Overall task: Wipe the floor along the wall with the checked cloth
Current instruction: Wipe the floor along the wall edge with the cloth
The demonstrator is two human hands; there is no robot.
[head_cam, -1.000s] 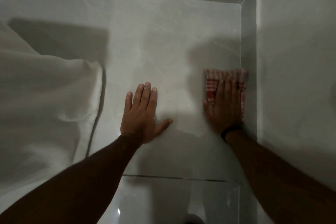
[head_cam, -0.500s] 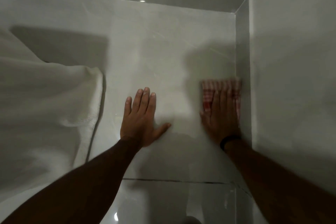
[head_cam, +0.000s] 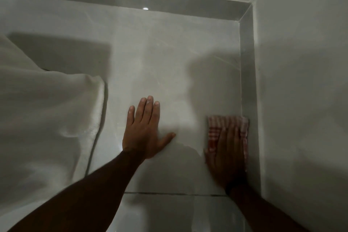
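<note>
From your head camera, your right hand (head_cam: 227, 154) lies flat, fingers spread, pressing the checked cloth (head_cam: 228, 126) onto the floor (head_cam: 169, 58) at right of centre, the cloth's edge touching the skirting (head_cam: 248, 81) below the wall (head_cam: 301, 99); this grip is open, pinning rather than clutching. Your left hand (head_cam: 145, 130) rests open-palmed on the tile at centre, holding nothing, beside white fabric (head_cam: 47, 118) at left. You look mid-stroke; next, I judge, keep the cloth tight to the skirting and carry it along toward the far corner. Against the frame a second ago, hand and cloth sit lower, nearer you, and are blurred.
</note>
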